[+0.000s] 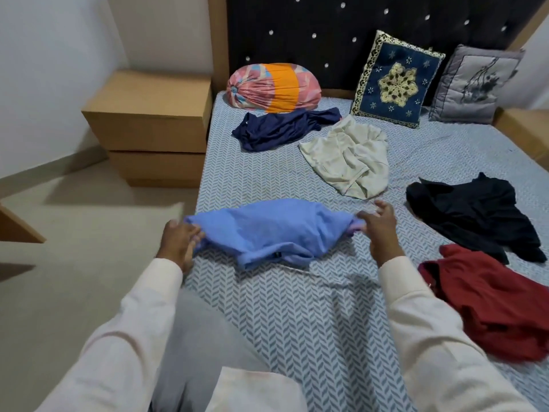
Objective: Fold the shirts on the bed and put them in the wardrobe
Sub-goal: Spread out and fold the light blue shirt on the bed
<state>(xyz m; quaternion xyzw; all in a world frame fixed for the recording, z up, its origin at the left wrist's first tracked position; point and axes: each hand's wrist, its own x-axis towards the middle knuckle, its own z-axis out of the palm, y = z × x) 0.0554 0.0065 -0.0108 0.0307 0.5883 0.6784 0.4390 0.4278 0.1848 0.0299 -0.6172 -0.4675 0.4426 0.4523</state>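
The light blue shirt lies bunched across the near left part of the bed, stretched sideways between the two hands. The left grip is curled round the shirt's left end, right at the mattress edge, with the fingers tucked into the cloth. The right grip pinches the shirt's right end between thumb and forefinger, while its other fingers stand loosely lifted (the picture is a little blurred there, so the finer finger positions are hard to read). Both arms wear pale long sleeves.

Four more shirts lie unfolded on the blue herringbone sheet. A maroon shirt is crumpled near the right arm, and a black shirt sits just beyond it, their edges touching. A cream shirt lies past the right grip, toward the middle of the bed. A navy shirt lies farther back, against a pink and orange bolster.

A dark blue embroidered cushion and a grey cushion lean on the dark tufted headboard. A light wooden bedside cabinet stands left of the bed on the pale floor.
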